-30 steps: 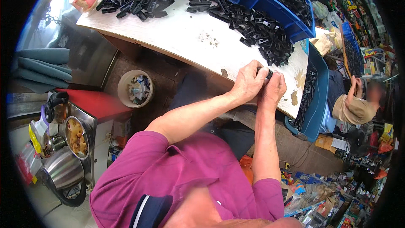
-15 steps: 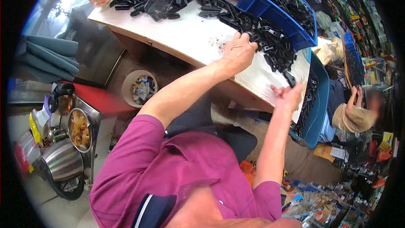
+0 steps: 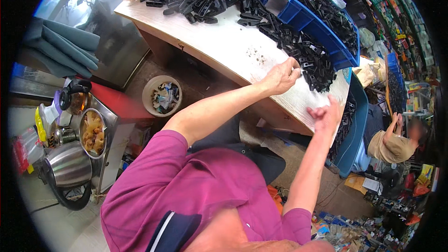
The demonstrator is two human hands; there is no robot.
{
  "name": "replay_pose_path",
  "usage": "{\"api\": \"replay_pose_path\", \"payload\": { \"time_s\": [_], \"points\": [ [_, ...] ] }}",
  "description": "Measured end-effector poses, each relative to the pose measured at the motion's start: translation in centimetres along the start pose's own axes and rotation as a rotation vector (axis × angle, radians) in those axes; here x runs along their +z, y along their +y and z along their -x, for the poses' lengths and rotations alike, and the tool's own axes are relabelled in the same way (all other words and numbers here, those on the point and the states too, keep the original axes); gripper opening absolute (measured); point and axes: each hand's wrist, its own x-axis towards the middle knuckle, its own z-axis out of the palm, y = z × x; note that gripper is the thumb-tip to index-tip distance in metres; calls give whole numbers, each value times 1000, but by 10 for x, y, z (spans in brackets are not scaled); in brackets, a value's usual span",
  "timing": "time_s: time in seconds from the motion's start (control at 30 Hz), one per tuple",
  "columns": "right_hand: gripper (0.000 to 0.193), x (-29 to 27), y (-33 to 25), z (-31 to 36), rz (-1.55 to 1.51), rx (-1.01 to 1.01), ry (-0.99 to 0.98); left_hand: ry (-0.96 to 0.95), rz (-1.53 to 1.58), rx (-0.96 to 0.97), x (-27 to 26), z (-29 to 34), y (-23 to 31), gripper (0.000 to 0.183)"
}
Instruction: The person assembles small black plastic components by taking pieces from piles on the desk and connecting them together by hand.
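A long pile of small black plastic parts point(image 3: 315, 60) runs along the far edge of the white table point(image 3: 210, 35). My left hand point(image 3: 283, 77) is at the near side of this pile, its fingers curled together. Whatever they may hold is hidden. Lower and to the right, by the table's right end, my right hand point(image 3: 327, 115) has its fingers apart, and I see no part in it. Dark crumbs point(image 3: 256, 56) are scattered on the tabletop left of my left hand.
Blue crates point(image 3: 322, 35) of black parts stand behind the pile. A large teal tub point(image 3: 353, 133) sits off the table's right end. Below the front edge is a waste bucket point(image 3: 148, 94). Far right, another person point(image 3: 392, 142) works at a table.
The black part that was in my right hand no longer shows there. My left hand has moved right and nearer, along the pile. The whole view has shifted slightly.
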Motion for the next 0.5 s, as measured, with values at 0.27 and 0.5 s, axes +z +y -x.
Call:
{"api": "replay_pose_path", "payload": {
  "time_s": [0.27,0.5],
  "points": [
    [29,33,33,11,250,-60,-387,-263,468,-470,-6,-1,24,30],
    [27,45,34,26,187,-98,-382,-409,440,-665,-6,-15,18,35]
  ]
}}
